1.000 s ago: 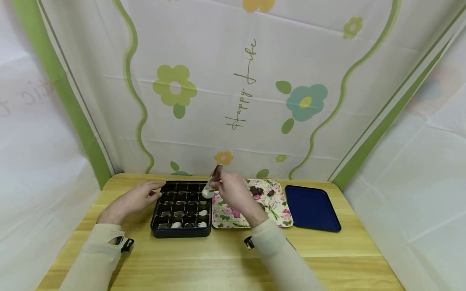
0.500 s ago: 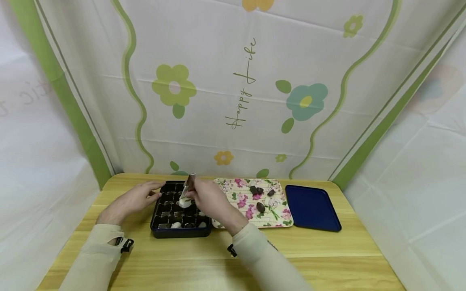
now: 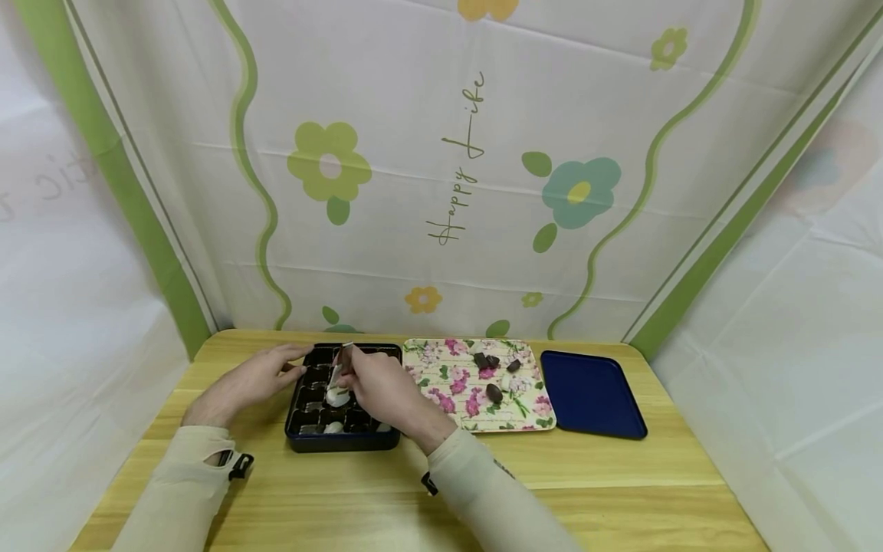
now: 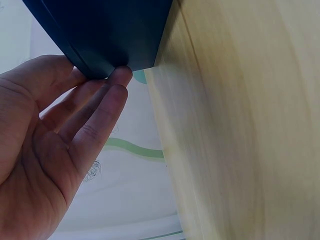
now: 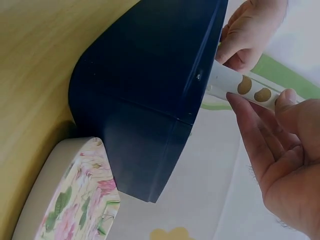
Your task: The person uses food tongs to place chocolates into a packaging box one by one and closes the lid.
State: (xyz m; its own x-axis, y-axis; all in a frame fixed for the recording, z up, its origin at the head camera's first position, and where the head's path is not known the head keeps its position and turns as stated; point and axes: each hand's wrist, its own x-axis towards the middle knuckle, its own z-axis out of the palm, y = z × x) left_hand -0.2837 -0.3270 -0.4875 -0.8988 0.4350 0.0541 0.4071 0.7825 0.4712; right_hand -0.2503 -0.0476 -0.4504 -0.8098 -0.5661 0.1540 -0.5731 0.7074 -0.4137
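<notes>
A dark blue box (image 3: pixel 345 442) holds a black divided insert with several compartments. White and dark pieces lie in its front row, a white one (image 3: pixel 334 428) among them. My right hand (image 3: pixel 382 387) pinches slim tongs (image 5: pixel 252 89), pale with brown spots in the right wrist view. Their lower end meets a rounded white blob (image 3: pixel 336 396) over the middle of the box; whether that is a separate piece or the tip, I cannot tell. The fingers of my left hand (image 3: pixel 265 376) touch the box's left side near the far corner, seen against the blue wall (image 4: pixel 112 40) in the left wrist view.
A floral tray (image 3: pixel 448 418) stands right of the box, bearing several dark pieces (image 3: pixel 494 393) and a pale one. Further right lies a shallow blue lid (image 3: pixel 593 399). Printed cloth (image 3: pixel 414 192) rises behind and beside the wooden table (image 3: pixel 331 498).
My right hand has moved left with the tongs, from the box's right edge to over its middle, and lower. The left hand stays in place.
</notes>
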